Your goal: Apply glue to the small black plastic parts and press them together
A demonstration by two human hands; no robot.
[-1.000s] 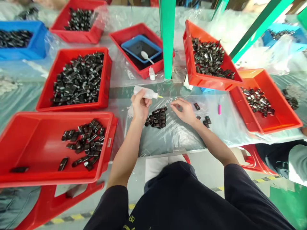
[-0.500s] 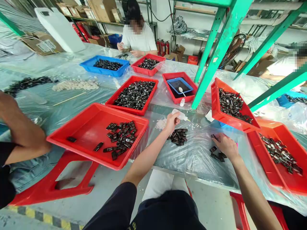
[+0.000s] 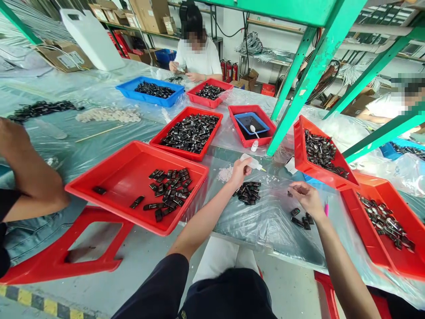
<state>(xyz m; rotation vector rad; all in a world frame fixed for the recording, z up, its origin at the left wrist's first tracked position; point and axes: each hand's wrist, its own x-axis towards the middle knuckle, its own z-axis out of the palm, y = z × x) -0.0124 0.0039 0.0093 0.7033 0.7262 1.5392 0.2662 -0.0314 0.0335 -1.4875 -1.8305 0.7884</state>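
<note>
My left hand (image 3: 240, 172) is closed around a white squeeze bottle (image 3: 253, 163), its thin nozzle pointing right. Just below that hand lies a pile of black clip-like pieces (image 3: 248, 193) on the plastic-covered table. Small white bits (image 3: 270, 179) are scattered by the nozzle, and a heap of them (image 3: 225, 173) sits left of the hand. Pinched in the fingers of my right hand (image 3: 306, 196) is a small black piece (image 3: 290, 193), partly hidden. Below this hand, several loose black pieces (image 3: 303, 220) rest on the table, apart from it.
A large red tray (image 3: 109, 168) with black pieces stands at left. Other red trays (image 3: 352, 217) (image 3: 327, 173) are at right, near a green post (image 3: 299, 95). A pink pen-like item (image 3: 326, 208) lies by my right wrist. Co-workers (image 3: 201, 57) sit opposite and at left.
My right hand has lifted slightly and shifted left with the black piece, away from the loose pieces. My left hand keeps the bottle in nearly the same place. The view has shifted a little.
</note>
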